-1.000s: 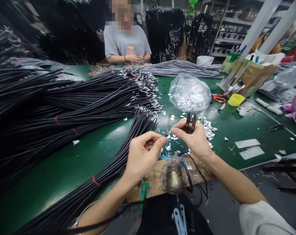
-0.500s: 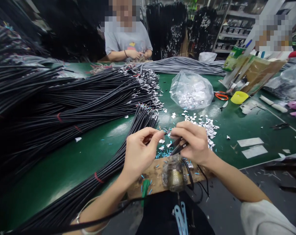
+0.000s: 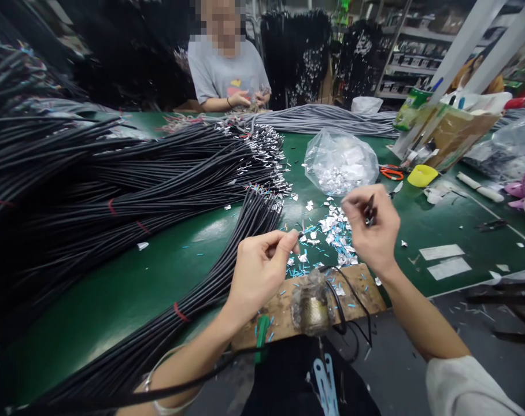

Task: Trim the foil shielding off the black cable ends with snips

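In the head view my left hand pinches the stripped end of a black cable between thumb and fingertips. Thin coloured wires poke out at the fingertips, and the cable trails back over my forearm. To the right and slightly higher, my right hand is closed around a small dark two-pronged tool; its exact kind is partly hidden by the fingers. It is apart from the cable end. Under the hands lie foil scraps and blue wire bits. Beside my left hand runs a bundle of black cables.
A wooden board at the table edge carries a plastic-wrapped metal device and a green-handled piece. Larger cable piles cover the left. Behind stand a plastic bag of scraps, orange-handled scissors and a yellow roll. A co-worker sits opposite.
My right hand has moved up and right, away from the cable end, with the dark tool still in it. My left hand keeps its pinch, shifted slightly right in view.
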Demonstrator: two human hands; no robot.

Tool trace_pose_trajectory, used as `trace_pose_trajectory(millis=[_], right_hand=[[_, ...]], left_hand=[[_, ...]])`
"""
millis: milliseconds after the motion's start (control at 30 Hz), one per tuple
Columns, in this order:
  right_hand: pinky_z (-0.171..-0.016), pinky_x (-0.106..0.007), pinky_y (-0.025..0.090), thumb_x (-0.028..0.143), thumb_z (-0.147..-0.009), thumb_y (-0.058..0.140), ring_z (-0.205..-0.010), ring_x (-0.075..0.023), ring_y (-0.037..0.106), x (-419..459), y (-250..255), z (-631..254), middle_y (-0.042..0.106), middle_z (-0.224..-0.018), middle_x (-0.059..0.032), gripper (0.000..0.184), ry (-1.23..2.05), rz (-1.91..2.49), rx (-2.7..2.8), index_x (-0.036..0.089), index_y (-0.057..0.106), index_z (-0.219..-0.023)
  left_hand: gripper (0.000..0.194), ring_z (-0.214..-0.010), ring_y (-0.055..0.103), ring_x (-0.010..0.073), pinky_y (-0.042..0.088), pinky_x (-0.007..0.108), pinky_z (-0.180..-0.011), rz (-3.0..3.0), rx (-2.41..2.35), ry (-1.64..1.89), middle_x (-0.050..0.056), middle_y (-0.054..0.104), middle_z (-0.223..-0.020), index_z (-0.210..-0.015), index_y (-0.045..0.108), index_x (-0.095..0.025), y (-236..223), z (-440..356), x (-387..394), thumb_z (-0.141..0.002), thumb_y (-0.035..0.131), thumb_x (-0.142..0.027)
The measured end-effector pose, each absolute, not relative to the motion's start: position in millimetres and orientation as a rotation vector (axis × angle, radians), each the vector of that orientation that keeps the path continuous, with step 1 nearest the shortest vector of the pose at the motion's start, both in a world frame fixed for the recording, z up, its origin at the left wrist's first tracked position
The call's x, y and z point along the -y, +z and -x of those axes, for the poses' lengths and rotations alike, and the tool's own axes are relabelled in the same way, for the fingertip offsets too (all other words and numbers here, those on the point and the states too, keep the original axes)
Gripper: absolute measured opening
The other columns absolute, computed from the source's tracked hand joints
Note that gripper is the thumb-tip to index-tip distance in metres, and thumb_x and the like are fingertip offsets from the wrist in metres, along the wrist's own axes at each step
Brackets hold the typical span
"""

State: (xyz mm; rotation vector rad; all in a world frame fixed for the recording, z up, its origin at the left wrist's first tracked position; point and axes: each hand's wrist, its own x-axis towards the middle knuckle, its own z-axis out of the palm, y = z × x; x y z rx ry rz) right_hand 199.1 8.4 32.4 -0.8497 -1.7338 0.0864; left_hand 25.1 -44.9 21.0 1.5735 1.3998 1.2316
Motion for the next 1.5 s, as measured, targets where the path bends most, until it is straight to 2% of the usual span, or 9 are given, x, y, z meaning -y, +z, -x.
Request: trace_pose_trajectory(millis=[100,200,400,500,600,700,800,1167,1500], right_hand=[[-0.063,-0.028,0.046,0.009,-0.077,0.056,-0.077,-0.0144,0.058,-4,28,-197,0.061,-0.092,-0.002,0.021,0.035,0.666,2.003,0.025,0.061,-0.089],[-0.062,-0.028,0.046,0.007,-0.076,0.054,-0.076,-0.0149,0.059,0,19,-192,0.062,-0.09,-0.0028,0.023,-0.098,0.6,2.113,0.023,0.061,-0.091],[-0.053,-0.027,0.038,0.0,-0.067,0.049,-0.07,-0.0146,0.055,-13,21,-203,0.059,-0.09,-0.0041,0.028,-0.101,0.848,2.163,0.019,0.059,-0.085],[-0.061,-0.03,0.04,0.005,-0.076,0.051,-0.075,-0.0169,0.054,-23,29,-215,0.057,-0.085,-0.0053,0.017,-0.154,1.01,1.761,0.018,0.06,-0.081],[-0.066,-0.03,0.043,0.014,-0.086,0.049,-0.074,-0.0148,0.056,-24,33,-212,0.059,-0.077,-0.0024,0.017,0.192,0.927,1.784,0.02,0.063,-0.078],[-0.063,-0.027,0.044,0.018,-0.083,0.057,-0.075,-0.0128,0.057,-15,29,-197,0.062,-0.083,-0.0023,0.01,0.512,0.766,1.914,0.02,0.067,-0.087],[-0.064,-0.027,0.045,0.023,-0.083,0.06,-0.075,-0.0122,0.058,-8,26,-188,0.063,-0.082,-0.0029,0.011,0.648,0.67,1.891,0.018,0.068,-0.089],[-0.062,-0.027,0.045,0.021,-0.081,0.062,-0.071,-0.0118,0.057,-4,24,-188,0.063,-0.078,-0.0015,0.006,0.662,0.644,1.84,0.019,0.068,-0.083],[-0.058,-0.026,0.045,0.014,-0.08,0.058,-0.069,-0.0117,0.056,-2,23,-188,0.063,-0.08,-0.0015,0.011,0.489,0.667,1.884,0.021,0.066,-0.085]], left_hand=[[0.037,-0.039,0.024,0.006,0.016,0.022,-0.037,-1.58,-1.394,1.219,-0.006,0.031,-0.043,-0.058,0.058,-0.015,21,-24,44,-0.084,0.052,-0.042],[0.034,-0.039,0.028,0.0063,0.019,0.021,-0.038,-1.637,-1.428,1.231,-0.005,0.038,-0.043,-0.06,0.061,-0.015,22,-23,42,-0.083,0.054,-0.039],[0.016,-0.051,0.048,0.0077,0.038,0.019,-0.048,-1.732,-1.514,1.344,-0.001,0.06,-0.059,-0.068,0.065,-0.015,21,-25,43,-0.077,0.062,-0.029],[0.015,-0.049,0.048,0.0073,0.039,0.018,-0.047,-1.677,-1.495,1.367,-0.002,0.059,-0.056,-0.065,0.063,-0.015,21,-27,45,-0.075,0.064,-0.027],[0.018,-0.043,0.045,0.0065,0.036,0.018,-0.041,-1.546,-1.41,1.359,-0.003,0.054,-0.05,-0.065,0.062,-0.014,22,-27,45,-0.076,0.063,-0.029],[0.023,-0.04,0.042,0.0054,0.033,0.017,-0.037,-1.462,-1.327,1.37,-0.004,0.051,-0.048,-0.065,0.061,-0.014,24,-25,43,-0.079,0.06,-0.032],[0.024,-0.039,0.041,0.0049,0.032,0.017,-0.037,-1.455,-1.295,1.354,-0.003,0.052,-0.049,-0.065,0.061,-0.014,24,-23,43,-0.08,0.059,-0.033],[0.024,-0.04,0.041,0.0054,0.033,0.016,-0.037,-1.521,-1.358,1.364,-0.003,0.051,-0.048,-0.064,0.061,-0.014,23,-25,44,-0.079,0.061,-0.033],[0.026,-0.041,0.039,0.0055,0.032,0.017,-0.038,-1.549,-1.38,1.327,-0.002,0.053,-0.05,-0.065,0.06,-0.014,22,-25,44,-0.081,0.058,-0.034]])
